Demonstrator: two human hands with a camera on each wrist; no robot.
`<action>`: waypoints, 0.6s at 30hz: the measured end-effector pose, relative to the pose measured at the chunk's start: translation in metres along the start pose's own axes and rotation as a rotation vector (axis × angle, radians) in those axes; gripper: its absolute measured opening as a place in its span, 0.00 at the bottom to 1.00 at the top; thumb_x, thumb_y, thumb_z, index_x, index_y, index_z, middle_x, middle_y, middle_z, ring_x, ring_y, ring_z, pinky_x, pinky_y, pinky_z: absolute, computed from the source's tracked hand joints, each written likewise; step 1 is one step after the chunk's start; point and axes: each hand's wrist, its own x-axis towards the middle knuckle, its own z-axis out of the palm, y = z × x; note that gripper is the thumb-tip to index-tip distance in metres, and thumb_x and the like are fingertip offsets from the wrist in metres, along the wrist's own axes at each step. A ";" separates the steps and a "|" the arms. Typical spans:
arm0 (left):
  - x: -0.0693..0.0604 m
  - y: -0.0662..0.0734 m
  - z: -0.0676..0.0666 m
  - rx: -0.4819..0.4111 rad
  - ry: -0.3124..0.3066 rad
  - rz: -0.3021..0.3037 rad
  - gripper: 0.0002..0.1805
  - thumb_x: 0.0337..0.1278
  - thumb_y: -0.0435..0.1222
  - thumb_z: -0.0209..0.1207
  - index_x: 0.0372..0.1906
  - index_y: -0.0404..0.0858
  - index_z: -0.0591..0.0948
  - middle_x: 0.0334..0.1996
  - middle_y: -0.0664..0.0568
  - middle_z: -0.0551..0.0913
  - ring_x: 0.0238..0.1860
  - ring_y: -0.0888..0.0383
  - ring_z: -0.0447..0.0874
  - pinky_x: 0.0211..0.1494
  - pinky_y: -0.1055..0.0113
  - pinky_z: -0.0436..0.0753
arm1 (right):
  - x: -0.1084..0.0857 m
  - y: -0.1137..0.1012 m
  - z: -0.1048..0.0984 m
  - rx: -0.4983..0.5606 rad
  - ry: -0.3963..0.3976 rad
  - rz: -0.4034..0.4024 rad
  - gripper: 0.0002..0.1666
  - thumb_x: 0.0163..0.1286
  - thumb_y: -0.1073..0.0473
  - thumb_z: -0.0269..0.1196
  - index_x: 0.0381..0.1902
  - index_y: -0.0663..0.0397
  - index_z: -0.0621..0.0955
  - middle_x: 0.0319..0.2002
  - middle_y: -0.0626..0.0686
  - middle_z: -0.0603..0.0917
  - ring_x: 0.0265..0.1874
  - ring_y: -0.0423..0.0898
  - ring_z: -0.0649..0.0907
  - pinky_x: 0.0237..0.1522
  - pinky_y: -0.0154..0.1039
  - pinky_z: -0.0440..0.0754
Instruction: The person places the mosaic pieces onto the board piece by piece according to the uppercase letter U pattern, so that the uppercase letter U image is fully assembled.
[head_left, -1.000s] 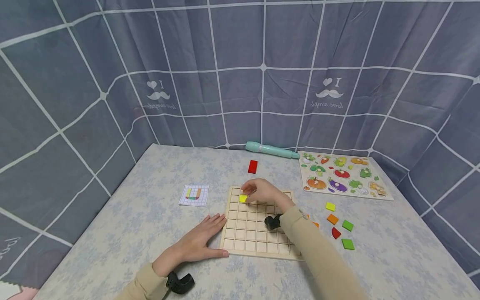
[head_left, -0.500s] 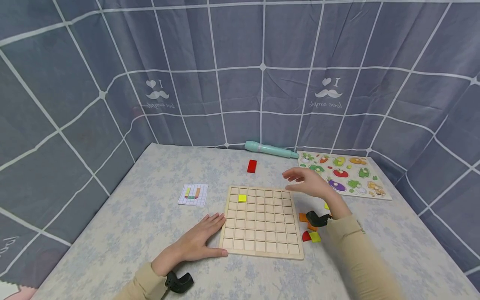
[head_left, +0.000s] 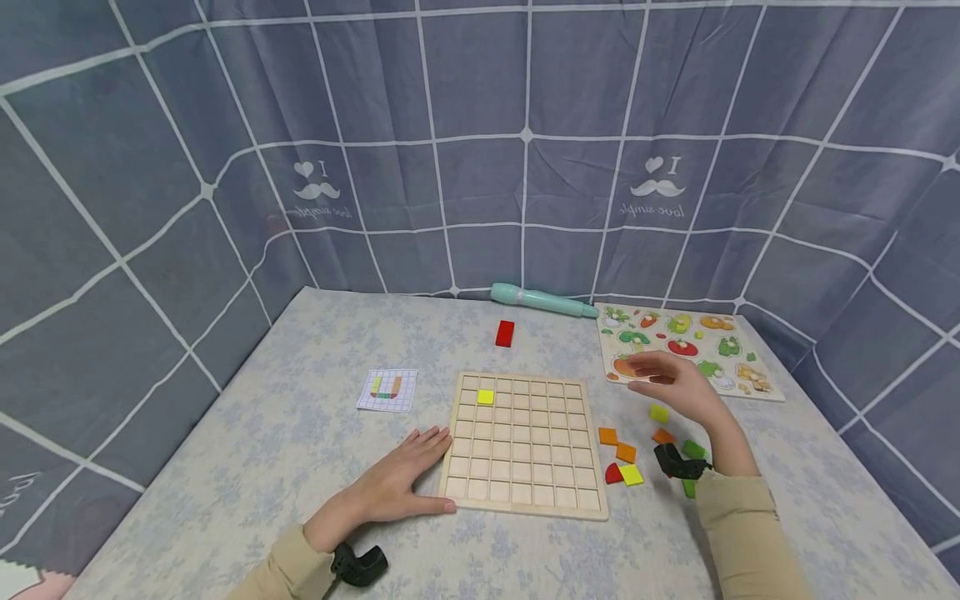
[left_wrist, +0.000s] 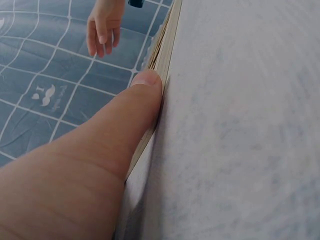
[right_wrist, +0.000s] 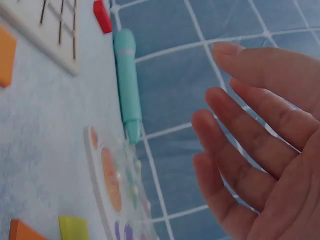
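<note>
A wooden grid board [head_left: 525,446] lies mid-table, and a yellow square tile [head_left: 486,397] sits in a cell near its upper left corner. My left hand [head_left: 401,483] rests flat on the table at the board's left edge; in the left wrist view its thumb [left_wrist: 125,110] touches the board's side. Above the table at the right hangs my right hand [head_left: 678,387], fingers loosely bent and holding nothing. Below it are an orange tile [head_left: 663,436], a yellow-green tile [head_left: 659,413] and green tiles [head_left: 694,450], partly hidden by the wrist and its strap.
Beside the board's right edge lie orange tiles [head_left: 607,436], a red quarter-round tile [head_left: 613,473] and a yellow tile [head_left: 632,475]. A pattern card [head_left: 387,390] lies at left. Behind are a red block [head_left: 506,333], a teal pen-like object [head_left: 543,300] and a vegetable puzzle board [head_left: 727,367].
My right hand has moved right from over the yellow tile on the board to above the loose tiles and the puzzle board's near edge. The left hand has stayed put.
</note>
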 end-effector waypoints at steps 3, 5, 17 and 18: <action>0.000 0.000 0.000 -0.003 0.001 -0.001 0.51 0.52 0.62 0.57 0.71 0.32 0.59 0.71 0.44 0.55 0.72 0.48 0.48 0.74 0.54 0.47 | -0.002 0.006 -0.001 -0.010 0.013 0.027 0.29 0.63 0.52 0.65 0.58 0.62 0.75 0.54 0.62 0.78 0.51 0.58 0.77 0.54 0.55 0.75; 0.000 0.000 0.000 -0.003 -0.008 -0.014 0.51 0.51 0.63 0.57 0.71 0.33 0.58 0.72 0.46 0.54 0.72 0.50 0.47 0.74 0.56 0.46 | -0.002 0.010 -0.001 -0.011 0.014 0.044 0.29 0.63 0.53 0.65 0.58 0.62 0.75 0.54 0.63 0.77 0.51 0.59 0.77 0.53 0.55 0.75; 0.000 0.000 0.000 -0.001 -0.011 -0.017 0.51 0.52 0.64 0.56 0.71 0.33 0.58 0.72 0.46 0.54 0.72 0.49 0.47 0.75 0.56 0.46 | -0.005 0.027 -0.003 0.008 -0.014 0.110 0.30 0.64 0.56 0.64 0.59 0.70 0.72 0.53 0.68 0.77 0.49 0.61 0.78 0.49 0.53 0.80; 0.000 0.000 0.000 -0.002 -0.010 -0.017 0.51 0.52 0.64 0.56 0.71 0.33 0.58 0.72 0.46 0.54 0.72 0.50 0.47 0.75 0.56 0.46 | -0.006 0.027 -0.003 0.011 -0.016 0.116 0.30 0.64 0.57 0.64 0.59 0.71 0.72 0.53 0.69 0.77 0.49 0.61 0.78 0.49 0.53 0.80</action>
